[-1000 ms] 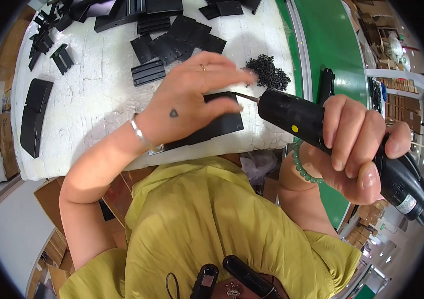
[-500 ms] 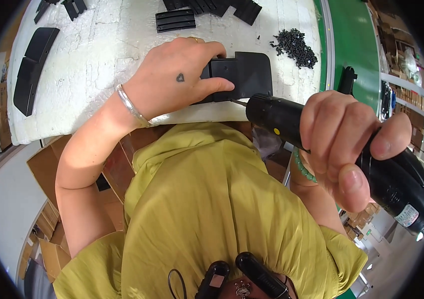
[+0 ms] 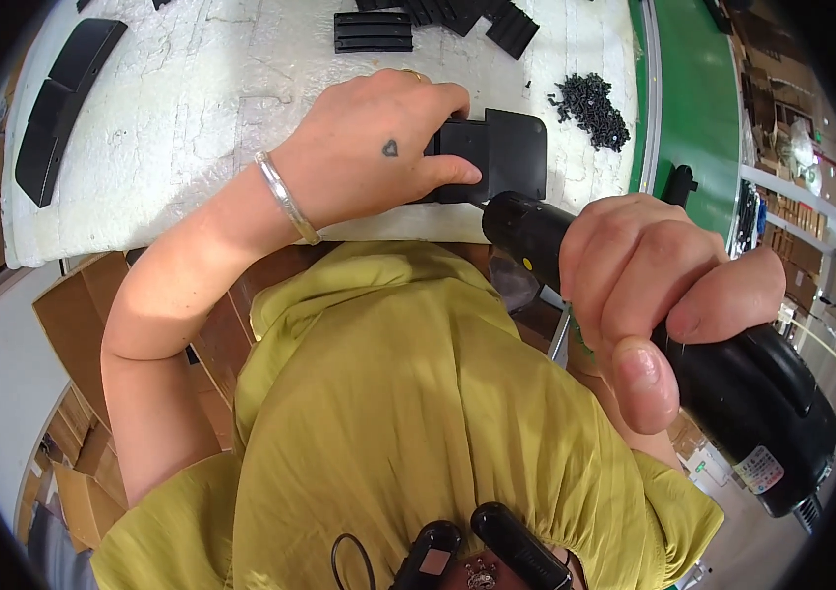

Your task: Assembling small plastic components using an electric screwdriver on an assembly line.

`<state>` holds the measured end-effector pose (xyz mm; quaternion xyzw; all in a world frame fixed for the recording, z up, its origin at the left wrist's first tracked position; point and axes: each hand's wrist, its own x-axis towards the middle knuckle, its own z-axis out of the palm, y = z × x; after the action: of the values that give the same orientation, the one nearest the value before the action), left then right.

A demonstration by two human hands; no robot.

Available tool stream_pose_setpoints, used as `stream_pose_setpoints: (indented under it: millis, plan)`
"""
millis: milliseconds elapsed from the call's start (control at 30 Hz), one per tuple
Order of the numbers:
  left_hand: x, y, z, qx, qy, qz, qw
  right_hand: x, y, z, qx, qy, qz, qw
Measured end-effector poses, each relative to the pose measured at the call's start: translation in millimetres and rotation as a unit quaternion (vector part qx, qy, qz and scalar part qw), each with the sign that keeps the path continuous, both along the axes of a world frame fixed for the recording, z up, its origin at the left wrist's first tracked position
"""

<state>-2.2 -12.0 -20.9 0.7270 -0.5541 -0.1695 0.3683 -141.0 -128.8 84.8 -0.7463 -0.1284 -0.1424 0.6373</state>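
Observation:
A flat black plastic part (image 3: 516, 155) lies on the white padded table near its front edge. My left hand (image 3: 388, 147) is closed over its left end, thumb on the near side and fingers on the far side, so much of that end is hidden. My right hand (image 3: 659, 285) is wrapped round a black electric screwdriver (image 3: 526, 228), tilted with its nose toward the part's near edge. Only a sliver of the bit shows at that edge; whether it sits on a screw is hidden.
Loose dark screws (image 3: 592, 111) are heaped right of the part. Several ribbed black pieces (image 3: 373, 32) lie at the far side. A long black part (image 3: 66, 108) rests at the left of the white table (image 3: 211, 118). Beyond its right edge is a green surface (image 3: 688, 98).
The screwdriver's nose has come closer to the part's near edge, and less of its bit shows. The view has shifted a little; my left hand keeps its hold.

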Motion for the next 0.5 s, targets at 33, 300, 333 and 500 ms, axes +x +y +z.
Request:
stream_pose_setpoints:
  millis: [33, 300, 333, 500]
  plan:
    - [-0.4, -1.3, 0.2, -0.002, 0.003, -0.001, 1.0, -0.1, -0.6, 1.7, -0.012, 0.007, 0.001, 1.0]
    - [-0.9, -3.6, -6.2, -0.027, 0.005, 0.011, 1.0, 5.3, -3.8, 1.8, -0.026, 0.019, 0.018, 0.999]
    - [0.1, -4.6, -6.2, -0.029, 0.004, 0.011, 1.0, 6.0, -5.2, 2.1, -0.026, 0.017, 0.022, 0.999]
    - [4.3, 5.0, -0.3, -0.07, 0.04, 0.074, 0.994, 4.7, 10.2, -5.5, 0.143, -0.05, -0.099, 0.984]
